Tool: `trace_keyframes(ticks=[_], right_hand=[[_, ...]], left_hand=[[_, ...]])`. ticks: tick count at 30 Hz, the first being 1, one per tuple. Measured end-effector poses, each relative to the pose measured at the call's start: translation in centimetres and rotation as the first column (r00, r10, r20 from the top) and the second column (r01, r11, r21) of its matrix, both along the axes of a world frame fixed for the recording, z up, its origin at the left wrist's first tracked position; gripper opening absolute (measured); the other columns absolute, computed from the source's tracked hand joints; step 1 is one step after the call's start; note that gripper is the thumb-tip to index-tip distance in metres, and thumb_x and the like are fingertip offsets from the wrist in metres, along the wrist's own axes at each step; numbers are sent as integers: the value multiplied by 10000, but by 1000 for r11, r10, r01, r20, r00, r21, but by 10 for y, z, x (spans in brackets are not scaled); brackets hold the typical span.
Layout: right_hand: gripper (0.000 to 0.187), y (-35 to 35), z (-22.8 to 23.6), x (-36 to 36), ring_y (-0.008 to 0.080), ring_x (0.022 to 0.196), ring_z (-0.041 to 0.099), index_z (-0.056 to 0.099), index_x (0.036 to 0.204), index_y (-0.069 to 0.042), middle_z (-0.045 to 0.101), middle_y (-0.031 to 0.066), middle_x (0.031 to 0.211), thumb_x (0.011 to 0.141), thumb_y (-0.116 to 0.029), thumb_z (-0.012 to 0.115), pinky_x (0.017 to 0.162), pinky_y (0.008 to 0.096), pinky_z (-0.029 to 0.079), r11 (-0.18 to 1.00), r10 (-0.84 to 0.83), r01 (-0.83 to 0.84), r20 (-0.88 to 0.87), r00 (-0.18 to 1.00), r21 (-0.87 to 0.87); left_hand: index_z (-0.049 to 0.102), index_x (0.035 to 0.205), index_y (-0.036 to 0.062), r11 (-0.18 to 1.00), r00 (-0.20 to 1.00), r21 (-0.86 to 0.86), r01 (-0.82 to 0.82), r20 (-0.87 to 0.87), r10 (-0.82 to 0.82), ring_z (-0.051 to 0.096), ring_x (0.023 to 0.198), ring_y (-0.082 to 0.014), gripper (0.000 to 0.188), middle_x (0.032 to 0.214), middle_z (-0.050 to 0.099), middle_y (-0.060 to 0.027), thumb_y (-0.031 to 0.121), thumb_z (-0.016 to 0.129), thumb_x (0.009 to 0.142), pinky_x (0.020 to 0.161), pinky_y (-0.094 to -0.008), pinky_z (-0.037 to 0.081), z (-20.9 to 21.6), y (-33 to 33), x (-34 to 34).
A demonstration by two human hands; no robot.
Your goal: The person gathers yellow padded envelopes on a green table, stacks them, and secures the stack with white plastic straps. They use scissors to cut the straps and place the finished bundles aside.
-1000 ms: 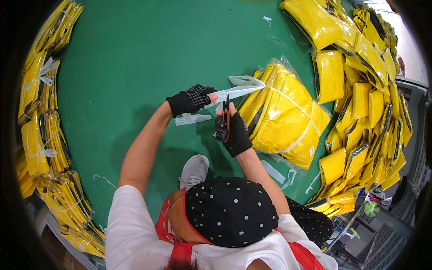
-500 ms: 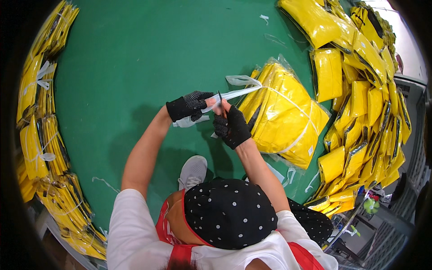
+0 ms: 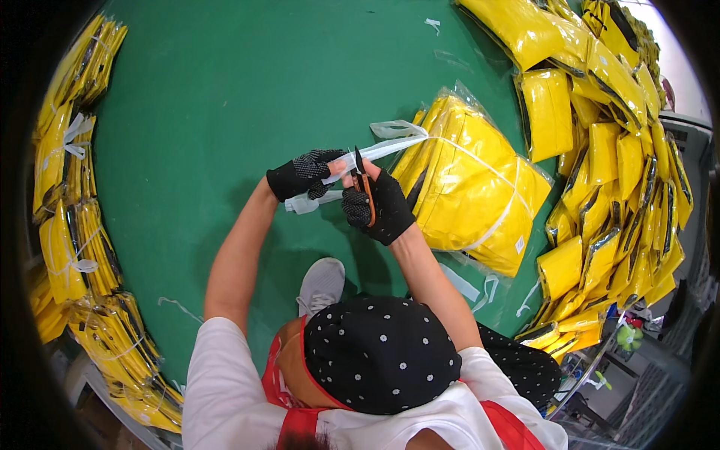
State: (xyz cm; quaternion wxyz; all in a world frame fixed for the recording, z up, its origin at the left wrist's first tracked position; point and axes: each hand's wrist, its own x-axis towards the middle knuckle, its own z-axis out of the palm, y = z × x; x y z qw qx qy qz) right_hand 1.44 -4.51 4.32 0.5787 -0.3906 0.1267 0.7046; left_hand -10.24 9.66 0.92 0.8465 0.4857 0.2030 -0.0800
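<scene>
In my left hand (image 3: pixel 306 174), which wears a black dotted fingerless glove, the end of a white strap (image 3: pixel 390 145) is gripped. That strap runs taut to a knot on a tied bundle of yellow plastic-wrapped packs (image 3: pixel 472 187) on the right. My right hand (image 3: pixel 388 208), gloved alike, is closed around a pair of snips (image 3: pixel 365 189) with orange handles and dark blades. The blades point away from me and lie at the strap, close to my left fingertips. Whether they touch it I cannot tell. A loose tail of strap hangs below my left hand.
Tied yellow stacks (image 3: pixel 71 240) line the left edge of the green surface (image 3: pixel 202 112). A large heap of loose yellow packs (image 3: pixel 592 187) fills the right side. Strap scraps (image 3: pixel 460 282) lie below the bundle, and a grey shoe (image 3: pixel 322 285) shows nearer me.
My right hand has turned a little, so the snips' orange handles and blades show more plainly. The left hand keeps its grip on the strap. The whole view has shifted slightly.
</scene>
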Motion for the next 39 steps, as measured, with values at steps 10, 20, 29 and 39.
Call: trace_keyframes(ticks=[10, 20, 29, 39], right_hand=[[441, 5, -3, -1, 114, 286, 325, 580, 738, -48, 346, -26, 387, 876, -439, 429, 299, 242, 246, 1000, 2, -1, 31, 1000, -27], [525, -3, 7, -7, 104, 277, 301, 563, 769, -11, 317, -34, 384, 868, -506, 416, 292, 244, 218, 990, 126, -132, 117, 985, 44], [491, -10, 13, 5, 61, 381, 363, 597, 720, -50, 442, -12, 501, 852, -503, 462, 358, 206, 226, 975, 214, -220, 294, 931, -14], [226, -229, 84, 291, 161, 866, 522, 547, 1028, -61, 566, 58, 989, 860, -210, 524, 776, 292, 429, 979, 118, 171, 992, -43, -109]], left_hand=[[549, 1030, 46, 992, 994, 87, 91, 49, -95, 418, 485, -29, 419, 665, 513, 23, 420, 540, 840, 417, -182, 329, 15, 3, 8], [548, 1053, 41, 982, 995, 168, 91, -66, -81, 434, 521, -25, 418, 649, 487, 39, 401, 542, 840, 432, -188, 333, 1, 6, -2], [563, 1013, 70, 939, 959, 213, 268, -156, -238, 426, 506, -44, 267, 674, 498, 26, 243, 528, 813, 408, -225, 360, 12, 1, 10], [620, 653, 80, 281, 987, 949, 145, -159, 27, 567, 557, -355, 423, 624, 580, -171, 456, 481, 788, 576, -429, 462, 61, -64, 32]])
